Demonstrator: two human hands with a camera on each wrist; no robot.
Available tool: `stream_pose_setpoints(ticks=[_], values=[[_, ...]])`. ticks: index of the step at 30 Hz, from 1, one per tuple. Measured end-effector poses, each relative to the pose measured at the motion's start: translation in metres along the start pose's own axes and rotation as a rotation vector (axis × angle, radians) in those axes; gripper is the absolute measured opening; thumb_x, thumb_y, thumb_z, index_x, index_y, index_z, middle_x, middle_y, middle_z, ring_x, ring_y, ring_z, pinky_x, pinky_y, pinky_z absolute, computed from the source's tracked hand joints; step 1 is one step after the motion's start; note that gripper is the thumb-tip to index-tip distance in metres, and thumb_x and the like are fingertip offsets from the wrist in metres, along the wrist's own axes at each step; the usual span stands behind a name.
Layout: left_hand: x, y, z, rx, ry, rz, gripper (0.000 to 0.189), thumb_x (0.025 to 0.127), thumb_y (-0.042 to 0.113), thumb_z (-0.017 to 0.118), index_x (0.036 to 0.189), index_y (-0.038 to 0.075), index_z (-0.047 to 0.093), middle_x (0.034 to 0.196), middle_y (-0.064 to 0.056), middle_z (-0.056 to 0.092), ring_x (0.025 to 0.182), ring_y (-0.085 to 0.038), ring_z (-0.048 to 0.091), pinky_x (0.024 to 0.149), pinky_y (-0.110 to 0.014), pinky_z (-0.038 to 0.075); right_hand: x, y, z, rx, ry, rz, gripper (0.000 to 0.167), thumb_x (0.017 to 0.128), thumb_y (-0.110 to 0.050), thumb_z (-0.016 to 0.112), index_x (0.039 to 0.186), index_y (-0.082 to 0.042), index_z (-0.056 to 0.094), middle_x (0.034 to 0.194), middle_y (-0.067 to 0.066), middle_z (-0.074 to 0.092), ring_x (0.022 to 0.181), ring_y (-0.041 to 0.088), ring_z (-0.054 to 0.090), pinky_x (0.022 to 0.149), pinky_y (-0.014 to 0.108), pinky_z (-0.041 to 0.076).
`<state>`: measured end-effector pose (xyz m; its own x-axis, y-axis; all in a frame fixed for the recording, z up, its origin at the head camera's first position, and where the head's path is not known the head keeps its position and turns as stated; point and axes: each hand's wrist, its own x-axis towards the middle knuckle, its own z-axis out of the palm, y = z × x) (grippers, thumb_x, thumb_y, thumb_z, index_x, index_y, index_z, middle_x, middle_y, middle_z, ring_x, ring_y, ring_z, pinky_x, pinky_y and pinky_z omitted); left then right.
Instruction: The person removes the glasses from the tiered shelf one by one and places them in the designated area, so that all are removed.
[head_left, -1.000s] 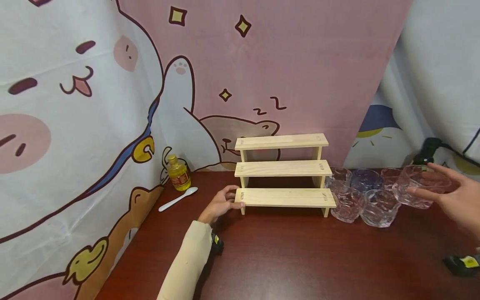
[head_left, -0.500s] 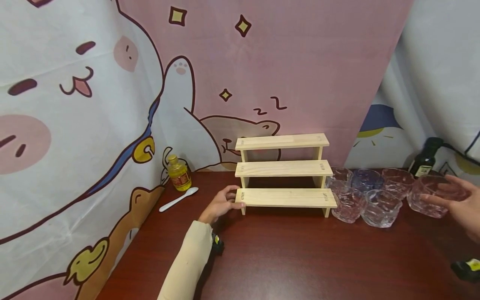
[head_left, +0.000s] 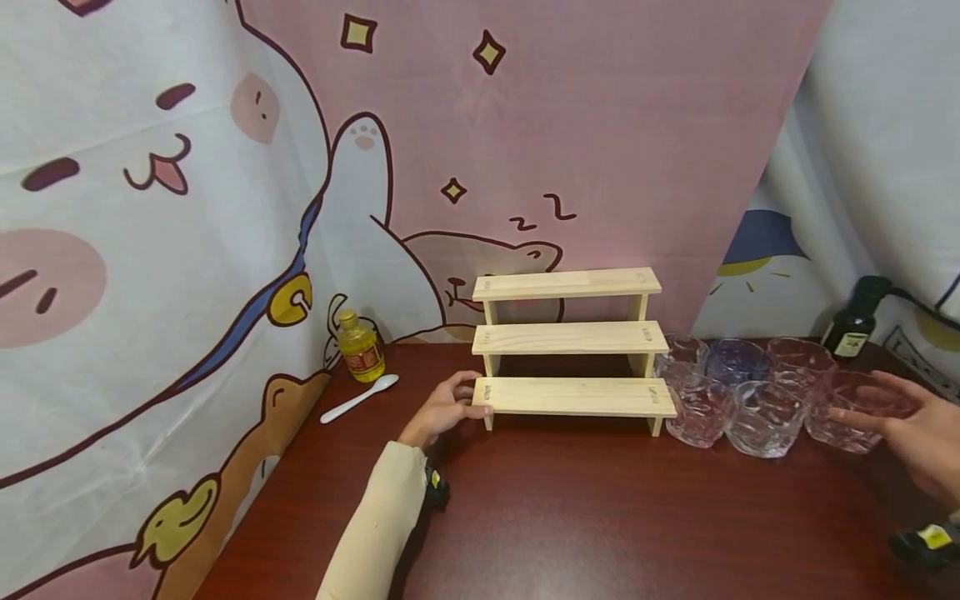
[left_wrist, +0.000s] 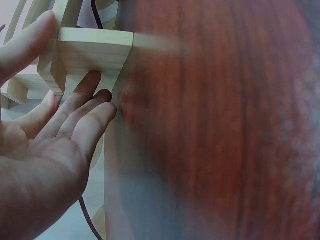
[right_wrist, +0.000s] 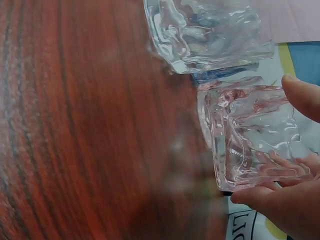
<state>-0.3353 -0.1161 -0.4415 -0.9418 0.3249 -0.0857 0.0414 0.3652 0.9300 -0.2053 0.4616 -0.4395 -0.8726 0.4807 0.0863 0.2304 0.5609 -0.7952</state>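
My left hand (head_left: pixel 444 407) grips the left end of the lowest step of a three-tier wooden display stand (head_left: pixel 573 396); in the left wrist view the thumb lies on one side of the step and the fingers on the other. At the far right, my right hand (head_left: pixel 918 433) holds a pinkish clear glass (head_left: pixel 847 421), its thumb and fingers on opposite sides. That glass (right_wrist: pixel 255 140) looks upright at the front right of a group of glasses. Beside it stand a clear glass (head_left: pixel 765 421) and another pinkish one (head_left: pixel 697 412).
A blue glass (head_left: pixel 737 362) and a pink glass (head_left: pixel 802 362) stand in the back row. Behind them is a dark bottle (head_left: pixel 855 321). On the left are a yellow oil bottle (head_left: pixel 360 348) and a white spoon (head_left: pixel 360 398). Printed cloth (head_left: pixel 622 150) hangs behind the table (head_left: pixel 600 517).
My right hand has moved the pinkish glass right and down, beside the other glasses, and the dark bottle now shows behind. My left hand has stayed on the stand.
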Motion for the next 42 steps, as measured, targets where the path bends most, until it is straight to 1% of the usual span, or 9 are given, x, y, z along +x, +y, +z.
stream_pose_setpoints(ticks=[4,7,11,13,15,17,25,36,42], values=[[0.0,0.001,-0.001,-0.004,-0.003,-0.001,0.074,0.083,0.014,0.081,0.147,0.011,0.045,0.132,-0.016,0.065,0.116,-0.025,0.063,0.107,-0.05,0.04,-0.004,-0.006,0.002,0.0,-0.018,0.002,0.09,0.097,-0.022,0.065,0.158,0.006,0.005,0.15,0.046,0.026,0.13,0.063,0.029,0.108,0.072,0.026],[0.001,0.0,-0.002,0.0,-0.005,-0.001,0.074,0.083,0.014,0.081,0.147,0.01,0.044,0.132,-0.016,0.065,0.115,-0.025,0.063,0.106,-0.051,0.04,-0.004,-0.005,0.004,-0.004,-0.014,-0.003,0.09,0.095,-0.022,0.068,0.159,0.004,0.009,0.151,0.044,0.029,0.119,0.029,0.057,0.11,0.062,0.035],[0.001,-0.001,-0.002,0.002,-0.004,-0.009,0.075,0.082,0.015,0.082,0.147,0.01,0.044,0.132,-0.015,0.065,0.115,-0.025,0.063,0.107,-0.052,0.04,-0.002,0.0,0.006,-0.033,-0.017,-0.01,0.091,0.093,-0.019,0.071,0.159,0.001,0.013,0.15,0.041,0.033,0.097,0.001,0.052,0.094,0.036,0.049],[0.001,-0.002,-0.001,-0.004,-0.004,-0.011,0.076,0.082,0.014,0.082,0.147,0.009,0.044,0.132,-0.015,0.065,0.115,-0.024,0.063,0.107,-0.051,0.04,-0.001,0.002,0.007,-0.036,-0.029,-0.01,0.092,0.092,-0.016,0.072,0.159,0.003,0.012,0.151,0.042,0.032,0.11,0.022,0.057,0.086,0.029,0.049],[0.002,-0.002,-0.001,-0.008,-0.003,-0.006,0.076,0.082,0.014,0.082,0.147,0.009,0.044,0.131,-0.015,0.065,0.114,-0.024,0.064,0.105,-0.048,0.042,0.0,0.003,0.009,-0.031,-0.043,0.0,0.093,0.091,-0.015,0.072,0.159,0.003,0.011,0.153,0.042,0.029,0.123,0.046,0.044,0.097,0.044,0.049],[0.002,-0.002,-0.001,-0.013,-0.001,-0.002,0.076,0.082,0.013,0.082,0.147,0.008,0.044,0.131,-0.015,0.066,0.113,-0.023,0.064,0.103,-0.045,0.043,0.001,0.004,0.011,-0.034,-0.054,0.001,0.095,0.091,-0.016,0.072,0.159,0.004,0.009,0.153,0.042,0.027,0.123,0.051,0.04,0.094,0.046,0.049],[0.001,-0.002,0.0,-0.021,0.01,0.005,0.071,0.082,0.011,0.082,0.144,0.01,0.048,0.13,-0.016,0.067,0.111,-0.022,0.065,0.097,-0.037,0.045,-0.001,0.006,0.011,-0.061,-0.107,-0.055,0.102,0.084,-0.015,0.08,0.156,0.008,0.011,0.147,0.046,0.031,0.091,0.023,0.051,0.056,0.014,0.041],[-0.001,-0.003,-0.002,-0.024,0.011,0.006,0.071,0.083,0.013,0.082,0.144,0.013,0.047,0.132,-0.016,0.065,0.112,-0.023,0.064,0.097,-0.038,0.046,-0.001,0.004,0.012,-0.091,-0.124,-0.094,0.107,0.079,-0.013,0.083,0.155,0.01,0.012,0.146,0.046,0.032,0.116,0.058,0.039,0.066,0.025,0.044],[-0.002,-0.002,-0.001,0.0,0.025,0.01,0.069,0.083,0.014,0.081,0.144,0.015,0.048,0.132,-0.017,0.065,0.113,-0.026,0.064,0.096,-0.038,0.047,-0.007,-0.008,0.005,-0.247,-0.224,-0.129,0.124,0.072,-0.016,0.087,0.153,0.015,-0.002,0.143,0.053,0.02,0.119,0.067,0.032,0.089,0.064,0.043]])
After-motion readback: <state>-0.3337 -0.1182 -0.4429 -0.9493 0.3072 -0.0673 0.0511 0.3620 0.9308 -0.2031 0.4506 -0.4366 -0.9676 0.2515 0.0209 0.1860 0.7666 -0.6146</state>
